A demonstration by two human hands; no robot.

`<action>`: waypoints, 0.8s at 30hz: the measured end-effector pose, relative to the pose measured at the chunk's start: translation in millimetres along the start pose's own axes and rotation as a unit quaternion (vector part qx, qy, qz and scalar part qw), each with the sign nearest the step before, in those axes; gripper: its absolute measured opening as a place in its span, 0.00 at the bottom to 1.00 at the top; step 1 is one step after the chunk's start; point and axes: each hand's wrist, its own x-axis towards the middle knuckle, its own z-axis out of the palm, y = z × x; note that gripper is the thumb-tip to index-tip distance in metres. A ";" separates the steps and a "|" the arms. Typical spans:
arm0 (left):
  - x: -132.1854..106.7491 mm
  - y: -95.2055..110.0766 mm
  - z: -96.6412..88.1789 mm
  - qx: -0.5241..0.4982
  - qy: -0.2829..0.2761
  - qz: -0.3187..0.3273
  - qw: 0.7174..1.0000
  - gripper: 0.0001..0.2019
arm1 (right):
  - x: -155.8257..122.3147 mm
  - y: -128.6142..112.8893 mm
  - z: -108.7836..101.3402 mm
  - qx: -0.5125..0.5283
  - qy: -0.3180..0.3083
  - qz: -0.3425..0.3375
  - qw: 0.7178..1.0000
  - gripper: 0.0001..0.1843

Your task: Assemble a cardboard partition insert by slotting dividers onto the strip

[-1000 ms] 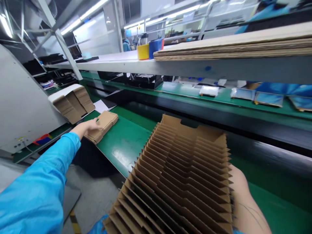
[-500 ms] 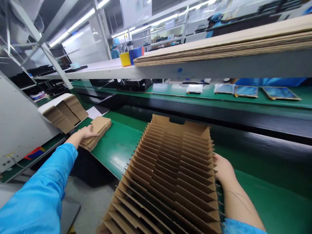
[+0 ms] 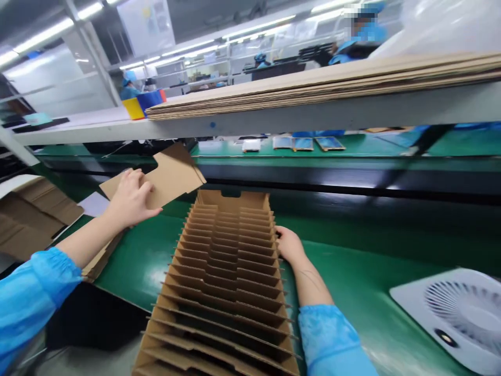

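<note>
My left hand [image 3: 133, 199] is closed on a flat brown cardboard divider [image 3: 178, 169] with a notch in its edge, held tilted above the green bench. Below that wrist lies a small stack of cardboard dividers [image 3: 100, 261], partly hidden by my arm. In front of me stands a long cardboard box [image 3: 252, 201] with rows of dividers slotted across it, their pointed ends poking through the side walls. At its right wall, near the far end, my right hand [image 3: 290, 245] grips the side with curled fingers, the tips partly hidden.
A white fan [image 3: 462, 313] lies on the bench at right. An open carton [image 3: 35, 214] sits at far left. Overhead, a shelf carries flat cardboard sheets [image 3: 313, 86]. Small screen panels [image 3: 303, 144] lie on the back ledge. Other people in blue, including one person [image 3: 366, 31], are beyond.
My left hand has lifted a divider off the small stack and moved it up and right, nearer the box. The view has swung right, bringing the fan in. My right hand stays at the box's side.
</note>
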 end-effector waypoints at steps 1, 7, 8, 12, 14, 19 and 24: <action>15.3 22.4 -3.1 -0.013 0.016 0.039 0.999 0.32 | 0.3 -0.1 0.2 -0.007 -0.004 0.008 1.000 0.18; 83.4 133.2 -3.1 -0.045 0.053 0.186 0.980 0.30 | -0.2 -2.2 -0.6 -0.026 -0.017 0.028 0.999 0.12; 90.8 143.0 0.2 -0.048 0.051 0.197 0.978 0.30 | -0.2 -2.0 -0.8 -0.027 -0.020 0.028 0.999 0.12; 108.6 159.2 14.0 -0.045 0.030 0.216 0.975 0.33 | 0.0 1.0 -0.5 -0.035 -0.028 0.032 0.998 0.12; 110.9 159.3 18.0 -0.038 0.020 0.231 0.972 0.32 | 0.2 3.0 0.0 -0.038 -0.029 0.032 0.998 0.12; 108.8 159.4 18.3 0.005 0.025 0.233 0.972 0.32 | 0.1 4.5 -0.4 -0.041 -0.033 0.021 0.998 0.11; 111.3 166.8 15.9 0.018 0.026 0.216 0.976 0.33 | -1.3 5.7 -0.7 -0.051 -0.041 0.009 0.998 0.13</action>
